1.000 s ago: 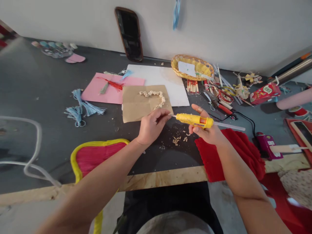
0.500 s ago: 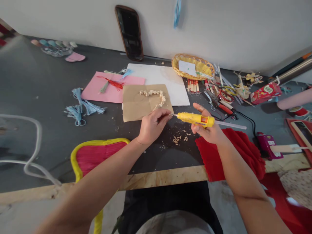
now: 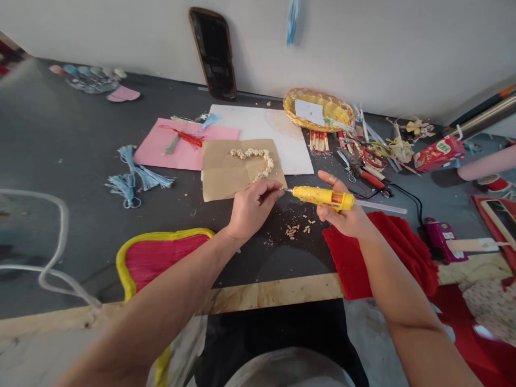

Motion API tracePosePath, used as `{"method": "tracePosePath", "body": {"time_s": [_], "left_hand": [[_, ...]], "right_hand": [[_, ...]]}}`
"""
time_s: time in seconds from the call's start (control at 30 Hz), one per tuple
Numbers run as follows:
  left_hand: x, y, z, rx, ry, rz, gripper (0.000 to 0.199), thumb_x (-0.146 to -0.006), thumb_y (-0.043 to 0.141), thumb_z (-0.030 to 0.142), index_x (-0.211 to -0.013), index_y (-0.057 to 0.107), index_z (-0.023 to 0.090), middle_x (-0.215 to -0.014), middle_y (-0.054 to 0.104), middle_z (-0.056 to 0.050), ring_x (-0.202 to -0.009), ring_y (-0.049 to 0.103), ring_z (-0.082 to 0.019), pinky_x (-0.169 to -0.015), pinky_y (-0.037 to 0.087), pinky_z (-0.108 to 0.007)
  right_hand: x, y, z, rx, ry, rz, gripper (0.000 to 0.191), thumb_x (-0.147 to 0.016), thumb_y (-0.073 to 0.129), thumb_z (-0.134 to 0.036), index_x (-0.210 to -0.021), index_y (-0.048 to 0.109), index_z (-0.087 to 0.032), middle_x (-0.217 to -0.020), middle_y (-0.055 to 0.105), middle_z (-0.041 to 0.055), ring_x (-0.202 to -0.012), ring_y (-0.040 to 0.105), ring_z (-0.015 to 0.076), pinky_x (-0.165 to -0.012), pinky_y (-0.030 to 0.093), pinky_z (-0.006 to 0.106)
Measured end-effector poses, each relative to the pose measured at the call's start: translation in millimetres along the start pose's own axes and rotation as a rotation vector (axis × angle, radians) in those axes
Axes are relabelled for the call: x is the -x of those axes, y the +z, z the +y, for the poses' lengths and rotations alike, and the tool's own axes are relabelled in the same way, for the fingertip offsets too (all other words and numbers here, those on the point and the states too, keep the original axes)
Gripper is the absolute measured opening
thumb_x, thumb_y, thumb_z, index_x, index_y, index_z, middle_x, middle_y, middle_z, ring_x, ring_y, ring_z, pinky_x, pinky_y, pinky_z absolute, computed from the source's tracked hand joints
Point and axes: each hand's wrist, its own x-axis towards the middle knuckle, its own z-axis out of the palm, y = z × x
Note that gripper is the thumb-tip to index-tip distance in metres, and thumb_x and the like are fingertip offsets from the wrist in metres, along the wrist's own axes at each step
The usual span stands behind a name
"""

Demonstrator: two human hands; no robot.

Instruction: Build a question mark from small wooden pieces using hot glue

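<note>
My right hand [image 3: 341, 212] is wrapped round a yellow hot glue gun [image 3: 322, 196], with a clear glue stick [image 3: 381, 206] jutting from its back end. The metal nozzle points left, close to the fingertips of my left hand [image 3: 253, 207]. Those fingers are pinched together, and whatever they hold is too small to make out. Just beyond lies a brown paper sheet [image 3: 220, 180] bearing a curved row of pale, beaded bits [image 3: 264, 158]. Several short wooden pieces [image 3: 292, 231] are scattered on the dark table below the glue gun.
Right of me lie a red cloth [image 3: 379, 252], pliers [image 3: 368, 174] and a purple box [image 3: 445, 241]. A wicker basket [image 3: 342, 123] and a leaning phone [image 3: 213, 54] stand at the back. Blue tassels [image 3: 129, 177], pink paper [image 3: 147, 150] and a yellow-edged magenta piece [image 3: 161, 258] lie left.
</note>
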Motion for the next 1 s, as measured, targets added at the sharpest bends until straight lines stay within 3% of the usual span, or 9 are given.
{"method": "tracePosePath", "body": {"time_s": [0.57, 0.63, 0.73, 0.83, 1.0], "left_hand": [[-0.2, -0.4, 2.2, 0.079, -0.026, 0.018, 0.007, -0.086, 0.065, 0.022, -0.089, 0.07, 0.019, -0.085, 0.076, -0.002, -0.074, 0.069, -0.013, -0.072, 0.056, -0.024], [-0.4, -0.5, 2.3, 0.089, -0.03, 0.016, 0.007, -0.086, 0.065, 0.022, -0.089, 0.07, 0.019, -0.086, 0.076, -0.002, -0.074, 0.069, -0.013, -0.072, 0.056, -0.024], [-1.4, 0.0, 1.0, 0.115, -0.046, 0.019, 0.008, -0.085, 0.065, 0.022, -0.089, 0.071, 0.018, -0.084, 0.076, -0.002, -0.073, 0.068, -0.013, -0.07, 0.055, -0.024], [-2.8, 1.2, -1.6, 0.139, -0.049, 0.026, 0.009, -0.085, 0.065, 0.023, -0.088, 0.07, 0.017, -0.081, 0.075, -0.001, -0.069, 0.066, -0.012, -0.067, 0.053, -0.023], [-2.4, 3.2, -4.1, 0.152, -0.02, 0.02, 0.009, -0.085, 0.064, 0.024, -0.087, 0.07, 0.017, -0.079, 0.074, 0.0, -0.067, 0.064, -0.011, -0.065, 0.05, -0.022]], "right_hand": [[-3.4, 1.7, 0.0, -0.079, 0.023, 0.017, 0.072, -0.089, 0.063, -0.049, -0.148, 0.029, -0.024, -0.083, 0.065, 0.0008, -0.074, 0.068, 0.0194, -0.071, 0.057, 0.038], [-5.9, 0.6, 0.9, -0.103, 0.054, 0.065, 0.065, -0.088, 0.064, -0.046, -0.143, 0.035, -0.024, -0.085, 0.067, 0.0024, -0.077, 0.068, 0.0191, -0.071, 0.056, 0.037], [-10.2, -4.1, 3.8, -0.197, 0.133, 0.168, 0.046, -0.085, 0.065, -0.039, -0.126, 0.052, -0.023, -0.095, 0.07, 0.005, -0.069, 0.061, 0.014, -0.06, 0.051, 0.029], [-16.9, -11.4, 7.7, -0.328, 0.228, 0.279, 0.03, -0.08, 0.069, -0.036, -0.103, 0.063, -0.019, -0.087, 0.07, 0.0032, -0.06, 0.055, 0.0095, -0.051, 0.044, 0.023], [-45.9, -17.9, 14.8, -0.502, 0.329, 0.407, 0.041, -0.068, 0.082, -0.048, -0.091, 0.062, -0.02, -0.074, 0.065, -0.0016, -0.062, 0.061, 0.0098, -0.054, 0.05, 0.021]]}}
